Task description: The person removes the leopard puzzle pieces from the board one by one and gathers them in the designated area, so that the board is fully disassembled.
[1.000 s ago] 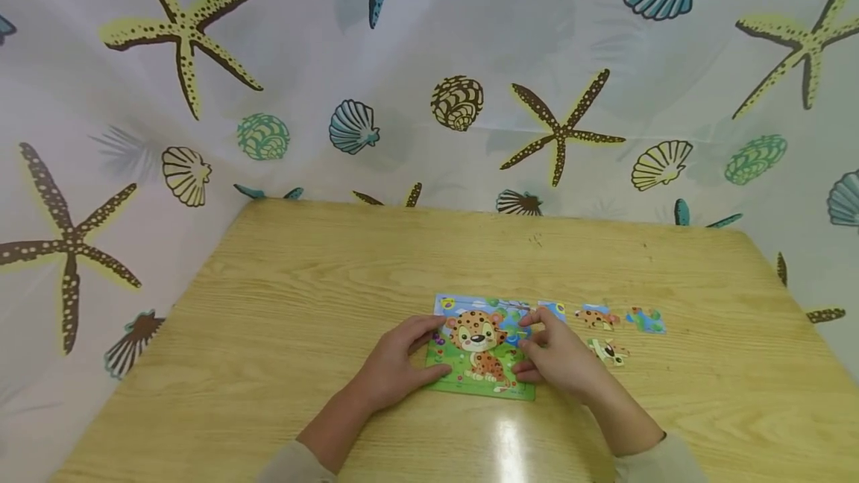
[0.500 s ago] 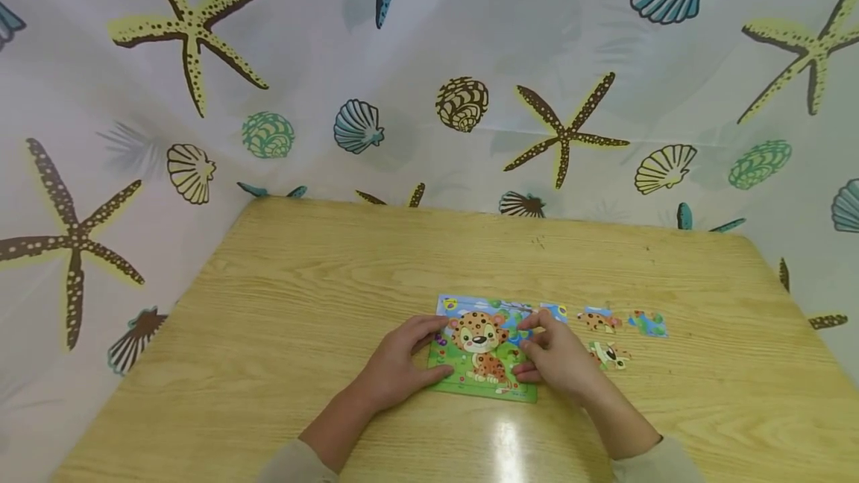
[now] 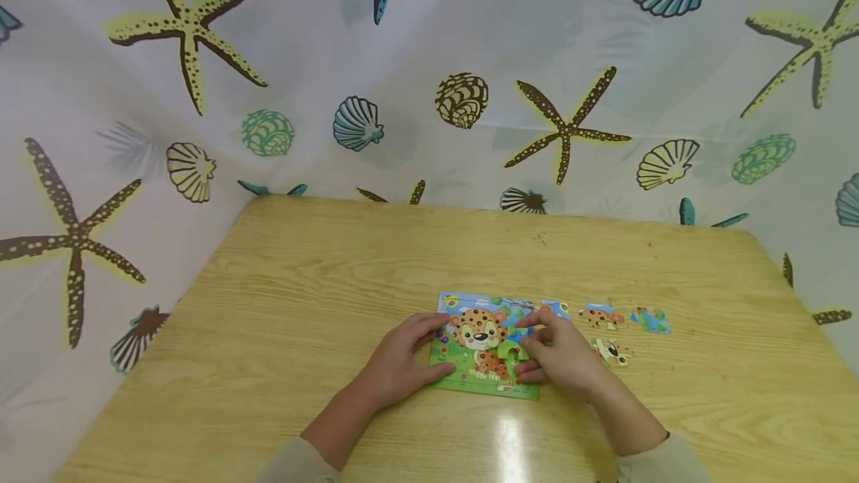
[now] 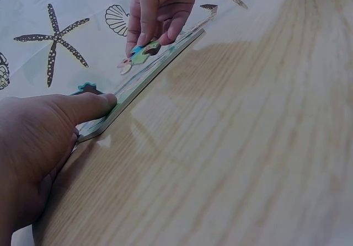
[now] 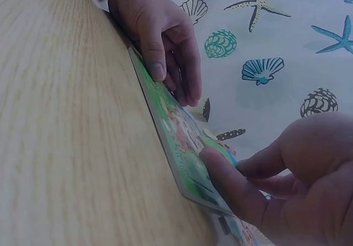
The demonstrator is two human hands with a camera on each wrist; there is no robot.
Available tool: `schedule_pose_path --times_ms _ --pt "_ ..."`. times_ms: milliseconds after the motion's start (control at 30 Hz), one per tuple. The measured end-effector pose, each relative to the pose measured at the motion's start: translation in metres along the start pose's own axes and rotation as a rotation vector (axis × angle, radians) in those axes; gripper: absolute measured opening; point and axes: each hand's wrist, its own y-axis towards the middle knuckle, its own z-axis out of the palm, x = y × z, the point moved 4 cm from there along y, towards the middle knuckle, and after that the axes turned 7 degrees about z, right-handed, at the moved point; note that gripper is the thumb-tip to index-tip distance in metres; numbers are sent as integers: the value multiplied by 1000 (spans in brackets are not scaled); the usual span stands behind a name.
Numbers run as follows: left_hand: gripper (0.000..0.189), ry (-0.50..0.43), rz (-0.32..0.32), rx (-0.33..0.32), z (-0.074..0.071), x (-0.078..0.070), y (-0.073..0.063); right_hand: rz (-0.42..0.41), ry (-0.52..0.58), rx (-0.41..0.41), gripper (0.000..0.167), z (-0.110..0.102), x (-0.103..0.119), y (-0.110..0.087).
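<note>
A jigsaw puzzle (image 3: 473,387) with a cartoon leopard lies in its flat board on the wooden table. My left hand (image 3: 400,365) rests along the board's left side, thumb near the lower corner and fingers higher up. In the left wrist view, the thumb of this hand lies on the board's edge; its other fingers are mostly hidden. Over the board's right part, my right hand (image 3: 562,355) pinches a mostly green puzzle piece (image 3: 511,351) between thumb and fingers. That piece (image 4: 144,54) is tilted and raised off the board in the left wrist view.
Loose pieces lie right of the board: a blue one (image 3: 557,308) partly behind my right hand, an orange spotted one (image 3: 601,316), a blue-green one (image 3: 649,320) and a pale one (image 3: 611,352). A shell-and-starfish cloth (image 3: 409,140) hangs behind the table (image 3: 322,267).
The green piece at the right of the leopard has come up out of the picture in my right fingers and now covers part of the body. My left hand has stayed in place.
</note>
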Motion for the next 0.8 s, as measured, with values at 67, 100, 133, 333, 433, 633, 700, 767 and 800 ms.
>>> schedule_pose_path --times_ms 67,100,133,333,433,633,700,767,800 --pt "68 14 -1 -4 0 0 1 -10 -11 19 28 -4 2 -1" --pt "68 21 -1 -4 0 -1 1 -15 -18 24 29 -7 3 -2" --pt "68 29 -1 -3 0 -1 1 -18 -23 26 29 -10 4 -2" --pt "68 104 3 2 -1 -2 1 -30 -24 52 35 -30 6 -5" --pt "69 162 6 5 -2 -2 0 -43 -19 97 39 -40 6 -5" --pt "68 192 19 11 -2 -1 1 -56 -31 146 41 -62 5 -8" --pt "65 191 21 12 -2 -1 2 -59 -43 157 41 -70 4 -8" --pt "62 189 19 14 -1 -2 2 -61 -51 167 43 -78 3 -9" --pt "60 187 17 14 -1 -2 2 -68 -61 173 44 -81 2 -9"
